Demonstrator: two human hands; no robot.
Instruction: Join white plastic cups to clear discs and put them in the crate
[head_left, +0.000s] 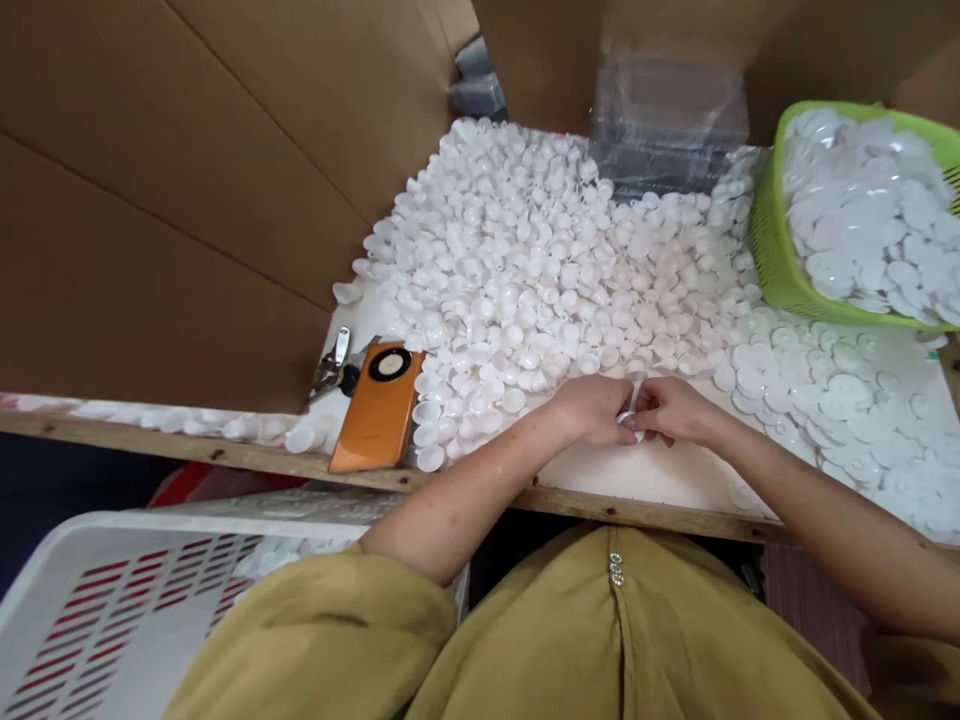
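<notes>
My left hand (592, 408) and my right hand (675, 410) meet at the near middle of the table, fingertips pressed together around a small white plastic piece (628, 418). Both hands grip it; its exact shape is hidden by the fingers. Just beyond them spreads a big heap of small white plastic cups (540, 270). To the right lie many flat white discs (832, 390) loose on the table.
A green basket (772, 250) full of white discs sits at the far right. An orange phone (379, 405) and a metal clip (332, 365) lie at the left. Cardboard walls (187, 180) stand around the table. A white crate (97, 600) stands below left.
</notes>
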